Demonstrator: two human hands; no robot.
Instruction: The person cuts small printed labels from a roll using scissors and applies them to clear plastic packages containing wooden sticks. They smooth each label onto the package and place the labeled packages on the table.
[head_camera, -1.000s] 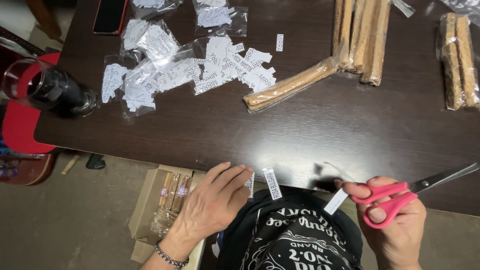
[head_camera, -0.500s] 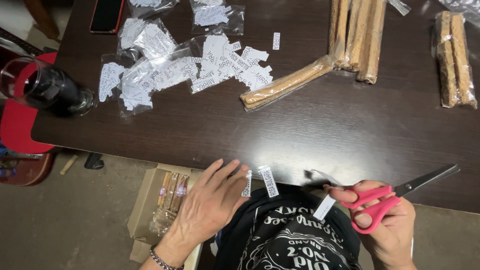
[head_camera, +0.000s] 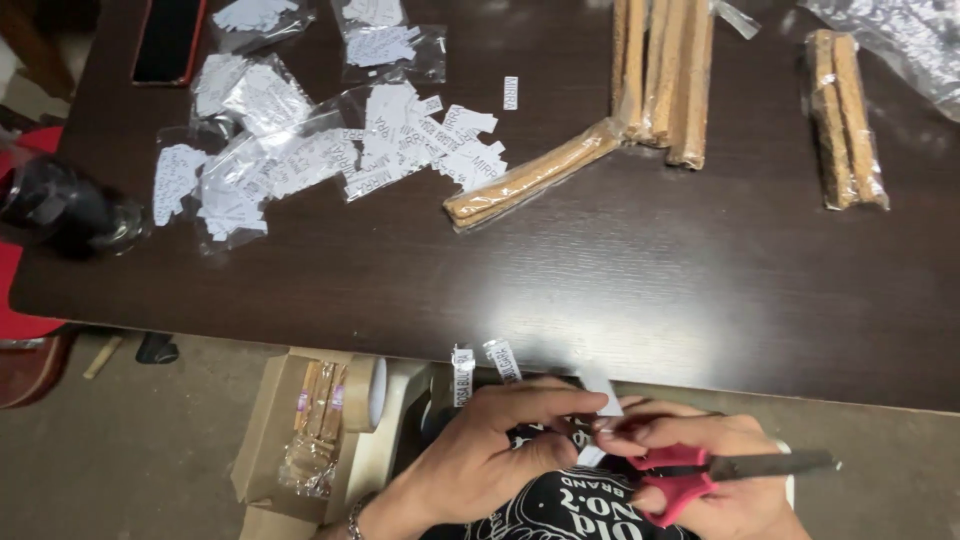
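My left hand (head_camera: 500, 445) reaches right, and its fingertips pinch a small white label strip (head_camera: 603, 392) just below the table's front edge. My right hand (head_camera: 700, 485) meets it there. It grips red-handled scissors (head_camera: 685, 478) whose dark blades point right. Its thumb and forefinger also touch the strip. Two more white label strips (head_camera: 462, 375) hang stuck to the table edge just left of my hands.
On the dark wooden table (head_camera: 640, 290) lie clear bags of white labels (head_camera: 290, 150), wrapped tan stick bundles (head_camera: 530, 178) (head_camera: 845, 120), and a red-cased phone (head_camera: 168, 40). A black object (head_camera: 60, 205) sits at the left edge. A cardboard box with a tape roll (head_camera: 330, 415) stands on the floor.
My right hand has swung left and down with the scissors and label strip. My left hand has moved right to meet it and pinch the strip.
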